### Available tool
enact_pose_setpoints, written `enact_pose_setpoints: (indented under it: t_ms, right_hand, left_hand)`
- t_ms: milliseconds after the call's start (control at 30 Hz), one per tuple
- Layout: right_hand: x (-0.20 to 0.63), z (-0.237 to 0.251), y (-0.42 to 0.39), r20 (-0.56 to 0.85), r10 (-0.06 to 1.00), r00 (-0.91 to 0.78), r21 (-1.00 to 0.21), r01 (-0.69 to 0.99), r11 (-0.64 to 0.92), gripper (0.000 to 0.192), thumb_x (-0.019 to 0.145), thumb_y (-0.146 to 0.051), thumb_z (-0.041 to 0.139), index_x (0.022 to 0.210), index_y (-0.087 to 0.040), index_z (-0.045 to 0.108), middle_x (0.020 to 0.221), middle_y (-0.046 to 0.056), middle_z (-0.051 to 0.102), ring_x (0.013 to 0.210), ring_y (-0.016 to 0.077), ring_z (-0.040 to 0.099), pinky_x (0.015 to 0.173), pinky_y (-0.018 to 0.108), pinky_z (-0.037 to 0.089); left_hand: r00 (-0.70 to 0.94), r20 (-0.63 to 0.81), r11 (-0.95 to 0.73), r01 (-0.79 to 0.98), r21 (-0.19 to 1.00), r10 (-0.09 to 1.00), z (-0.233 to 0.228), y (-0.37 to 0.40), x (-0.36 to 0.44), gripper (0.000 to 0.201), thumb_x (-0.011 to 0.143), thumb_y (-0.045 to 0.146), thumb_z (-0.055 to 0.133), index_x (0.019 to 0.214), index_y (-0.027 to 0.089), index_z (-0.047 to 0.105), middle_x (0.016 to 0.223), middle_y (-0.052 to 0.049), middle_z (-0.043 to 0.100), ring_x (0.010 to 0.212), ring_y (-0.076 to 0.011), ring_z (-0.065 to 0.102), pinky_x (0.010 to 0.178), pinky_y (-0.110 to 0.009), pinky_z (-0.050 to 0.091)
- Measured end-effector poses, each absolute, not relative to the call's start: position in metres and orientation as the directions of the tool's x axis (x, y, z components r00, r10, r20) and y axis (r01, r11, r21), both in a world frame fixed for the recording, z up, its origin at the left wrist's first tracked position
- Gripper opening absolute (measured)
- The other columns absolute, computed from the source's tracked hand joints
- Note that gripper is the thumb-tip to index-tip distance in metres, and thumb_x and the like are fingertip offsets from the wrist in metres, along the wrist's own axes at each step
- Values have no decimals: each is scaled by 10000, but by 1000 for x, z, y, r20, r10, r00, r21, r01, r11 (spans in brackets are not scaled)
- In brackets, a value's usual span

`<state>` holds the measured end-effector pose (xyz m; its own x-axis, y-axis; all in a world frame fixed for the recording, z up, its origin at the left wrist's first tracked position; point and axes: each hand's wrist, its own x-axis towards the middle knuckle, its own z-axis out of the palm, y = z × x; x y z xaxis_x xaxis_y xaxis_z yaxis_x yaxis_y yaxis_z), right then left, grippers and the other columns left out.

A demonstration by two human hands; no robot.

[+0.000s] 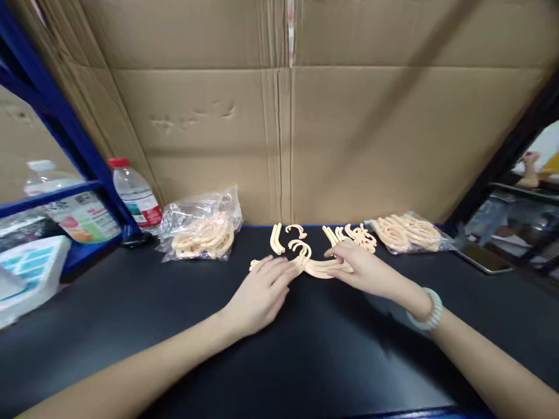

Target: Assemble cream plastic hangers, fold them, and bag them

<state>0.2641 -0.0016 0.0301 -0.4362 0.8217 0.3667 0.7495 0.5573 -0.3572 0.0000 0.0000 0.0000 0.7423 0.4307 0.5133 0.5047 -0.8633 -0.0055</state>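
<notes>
1. The left hand (257, 294) is lying palm down on the black table top (305, 355), fingers spread flat and closed on nothing; the fingertips are pressing on the left end of the pale peach plastic hanger assembly (312, 263).
2. The right hand (364, 269) is resting palm down on the right arm of the hanger assembly, fingers extended and held together, pressing the part against the table rather than pinching it. A pale bead bracelet (427, 314) is sitting on its wrist.
3. The hanger assembly is lying flat between the two hands, hook end pointing away from the person.
4. Loose pale peach hook pieces (288, 235) are lying just behind the hanger assembly; further loose pieces (356, 234) are lying behind it to the right.
5. A clear plastic bag of peach parts (203, 230) is sitting to the left of the hanger assembly; a second clear bag of parts (408, 233) is sitting to its right.
6. A clear water bottle with a red cap (134, 195) is standing beyond the left bag, beside a blue metal shelf frame (78, 145).
7. A brown cardboard wall (283, 116) is standing behind the hanger assembly.
</notes>
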Motion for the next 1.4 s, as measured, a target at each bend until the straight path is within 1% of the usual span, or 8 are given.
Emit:
enact_pose_setpoints:
  t_ms: [67, 167, 267, 500, 600, 767, 1133, 1400]
  right_hand:
    - [253, 29, -8, 220, 790, -573, -433, 668, 605, 121, 852, -252, 576, 895, -150, 624, 740, 10, 559, 709, 140, 510, 665, 246, 392]
    - [237, 26, -17, 74, 693, -717, -527, 562, 638, 64, 823, -180, 573, 846, -170, 632, 616, -46, 507, 557, 90, 452, 542, 198, 339]
    - [227, 21, -25, 68, 626, -777, -556, 491, 670, 163, 782, -73, 529, 842, -172, 643, 645, -47, 536, 567, 70, 459, 552, 179, 330]
    - [222, 15, -29, 113, 616, -780, -552, 466, 691, 175, 766, -71, 523, 836, -171, 647, 643, -41, 517, 590, 74, 459, 586, 181, 341]
    - [221, 10, -28, 142, 615, -776, -524, 468, 711, 186, 782, -70, 498, 850, -171, 640, 651, -36, 507, 607, 83, 458, 591, 192, 340]
    - [219, 5, -28, 174, 637, -751, -530, 474, 703, 169, 813, -91, 494, 873, -167, 633, 671, -31, 513, 623, 87, 468, 606, 197, 352]
    - [220, 3, -27, 171, 632, -756, -528, 471, 707, 160, 824, -102, 493, 893, -170, 620, 703, -20, 516, 643, 98, 478, 611, 205, 362]
    - [217, -1, -28, 203, 642, -739, -524, 472, 709, 103, 779, -89, 519, 802, -174, 572, 648, -43, 464, 609, 91, 445, 578, 203, 332]
  left_hand:
    - [821, 464, -920, 391, -32, 333, -1, -11, 5, 243, 895, 114, 439, 1113, 150, 539, 1018, -90, 638, 957, -215, 570, 828, -358, 453]
    - [897, 403, -966, 239, -96, 182, -1, -21, 9, 207, 899, 144, 446, 1064, 159, 569, 779, -40, 625, 691, -169, 555, 616, -299, 425]
    - [911, 399, -979, 165, -118, 106, -1, -22, 9, 218, 903, 133, 435, 1066, 152, 579, 718, -24, 616, 604, -158, 523, 537, -297, 377]
    - [885, 451, -982, 171, -80, 118, -4, -16, 6, 188, 914, 147, 447, 968, 154, 627, 671, -15, 613, 570, -155, 530, 506, -294, 365]
    - [858, 492, -980, 192, -44, 147, -7, -16, 5, 180, 918, 154, 454, 961, 153, 629, 693, -22, 640, 576, -148, 559, 512, -275, 385]
    - [821, 535, -971, 239, -11, 196, -9, -15, 5, 182, 922, 160, 451, 957, 155, 630, 652, -10, 630, 521, -126, 561, 490, -253, 400]
    - [803, 554, -967, 253, 13, 218, -10, -15, 5, 173, 902, 146, 464, 910, 157, 637, 612, 5, 603, 484, -124, 534, 459, -268, 369]
    - [813, 536, -966, 257, 20, 228, -9, -16, 6, 178, 874, 138, 472, 863, 159, 648, 601, 3, 591, 484, -130, 519, 457, -271, 354]
